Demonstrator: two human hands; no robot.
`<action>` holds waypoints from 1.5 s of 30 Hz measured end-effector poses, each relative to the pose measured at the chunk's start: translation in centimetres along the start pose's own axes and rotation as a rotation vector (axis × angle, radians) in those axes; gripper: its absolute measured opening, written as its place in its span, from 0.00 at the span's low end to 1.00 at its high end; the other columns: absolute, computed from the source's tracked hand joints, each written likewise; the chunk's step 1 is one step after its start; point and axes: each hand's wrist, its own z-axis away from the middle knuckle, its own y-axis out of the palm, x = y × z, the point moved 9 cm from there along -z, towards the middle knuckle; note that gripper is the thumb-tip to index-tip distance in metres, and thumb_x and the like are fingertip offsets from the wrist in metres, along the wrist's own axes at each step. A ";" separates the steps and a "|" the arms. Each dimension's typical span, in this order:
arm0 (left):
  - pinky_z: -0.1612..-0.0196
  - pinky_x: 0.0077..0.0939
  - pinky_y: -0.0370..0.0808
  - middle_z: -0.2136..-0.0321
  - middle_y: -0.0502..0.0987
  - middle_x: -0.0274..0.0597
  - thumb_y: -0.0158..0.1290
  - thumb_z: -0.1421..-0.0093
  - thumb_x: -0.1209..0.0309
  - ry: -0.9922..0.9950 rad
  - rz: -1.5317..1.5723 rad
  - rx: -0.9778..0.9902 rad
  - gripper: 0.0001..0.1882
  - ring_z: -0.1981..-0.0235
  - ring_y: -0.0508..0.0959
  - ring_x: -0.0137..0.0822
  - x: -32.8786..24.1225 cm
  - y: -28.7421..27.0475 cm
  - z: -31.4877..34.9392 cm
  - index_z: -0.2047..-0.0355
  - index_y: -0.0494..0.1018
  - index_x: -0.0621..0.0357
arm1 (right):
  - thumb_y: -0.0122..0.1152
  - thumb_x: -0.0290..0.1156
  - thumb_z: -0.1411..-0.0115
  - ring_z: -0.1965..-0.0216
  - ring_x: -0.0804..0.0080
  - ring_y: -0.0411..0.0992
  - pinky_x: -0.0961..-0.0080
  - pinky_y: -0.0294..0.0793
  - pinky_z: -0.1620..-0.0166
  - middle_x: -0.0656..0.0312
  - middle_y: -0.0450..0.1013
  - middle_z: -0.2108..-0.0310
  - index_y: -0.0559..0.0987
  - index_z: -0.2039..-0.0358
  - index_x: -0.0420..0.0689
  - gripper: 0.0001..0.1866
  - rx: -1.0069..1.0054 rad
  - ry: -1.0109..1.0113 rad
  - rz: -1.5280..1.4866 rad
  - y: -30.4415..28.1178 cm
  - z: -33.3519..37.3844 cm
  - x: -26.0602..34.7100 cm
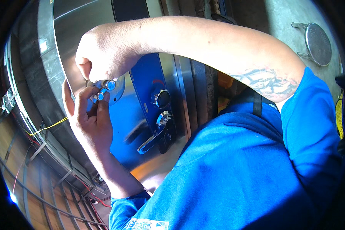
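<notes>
A shiny round metal fitting [119, 94] sits on the brushed-metal door panel, with two short cylindrical studs joined by a small link [104, 91]. My left hand [87, 115] reaches up from below, its thumb and index finger pinching the link by the lower stud. The other left fingers extend along the panel's edge. From above, my right hand [107, 51] bends down over the fitting, its fingers curled together beside the upper stud [110, 84]. Whatever those right fingertips grip is hidden behind the hand.
On the door's dark lock plate are a round knob [161, 99], a key cylinder [165, 118] and a lever handle [147, 145]. A yellow wire [50, 127] runs left of the door. A round metal stool [318, 44] stands on the floor at the upper right.
</notes>
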 end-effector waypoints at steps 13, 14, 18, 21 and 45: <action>0.52 0.29 0.82 0.34 0.62 0.52 0.62 0.44 0.83 -0.011 -0.023 0.013 0.19 0.42 0.76 0.41 0.5 0.0 -0.1 0.52 0.77 0.59 | 0.61 0.27 0.56 0.76 0.59 0.78 0.67 0.78 0.71 0.58 0.76 0.81 0.81 0.78 0.45 0.03 -0.472 -0.461 0.336 0.2 1.5 4.2; 0.52 0.29 0.82 0.34 0.62 0.52 0.62 0.44 0.83 0.021 -0.052 0.005 0.18 0.43 0.76 0.41 0.2 -0.1 -0.2 0.52 0.77 0.60 | 0.59 0.26 0.55 0.77 0.58 0.78 0.66 0.76 0.71 0.57 0.76 0.81 0.80 0.78 0.44 0.03 -0.448 -0.442 0.359 -0.1 1.5 4.2; 0.53 0.31 0.80 0.34 0.63 0.59 0.65 0.48 0.81 0.033 -0.113 -0.025 0.15 0.45 0.78 0.45 -0.2 -0.2 -0.4 0.60 0.79 0.59 | 0.63 0.38 0.50 0.67 0.58 0.82 0.67 0.81 0.60 0.51 0.81 0.72 0.86 0.67 0.45 0.14 -0.274 -0.055 -0.192 -2.4 1.6 -1.1; 0.51 0.33 0.78 0.35 0.63 0.66 0.64 0.53 0.82 -0.094 -0.036 -0.040 0.14 0.43 0.77 0.52 0.6 -0.3 -0.3 0.65 0.79 0.56 | 0.61 0.29 0.42 0.74 0.78 0.72 0.77 0.71 0.70 0.62 0.75 0.77 0.79 0.71 0.41 0.05 -0.353 0.026 -0.328 -3.8 4.1 -4.1; 0.59 0.20 0.76 0.32 0.61 0.53 0.67 0.50 0.87 -0.099 0.045 -0.049 0.18 0.60 0.78 0.27 0.7 0.2 0.6 0.61 0.75 0.62 | 0.62 0.25 0.35 0.61 0.78 0.77 0.79 0.76 0.55 0.63 0.79 0.64 0.82 0.58 0.39 0.07 -0.285 0.180 -0.792 3.3 10.0 -9.1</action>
